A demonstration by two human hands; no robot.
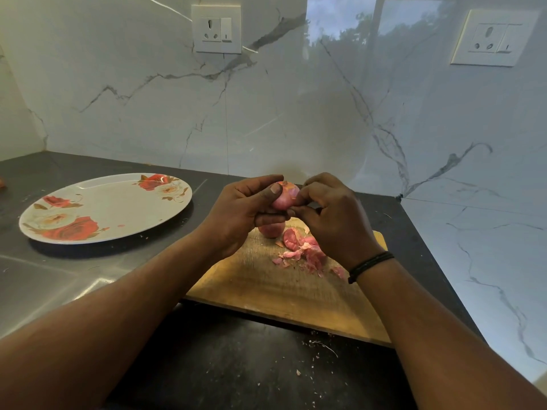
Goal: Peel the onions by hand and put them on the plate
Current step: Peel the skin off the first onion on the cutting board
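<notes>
The left hand (239, 214) is gripping an onion (284, 199) above the far end of the board (266, 291), thumb over its top and fingers curled beneath. The right hand (331, 214) is pinching the skin on the onion's right side with its fingertips. A 2nd onion (271, 230) is sitting on the board just under the left hand, and peels (305, 253) are lying on the board beside it. The plate (118, 202) is sitting left of the board, holding no onions.
</notes>
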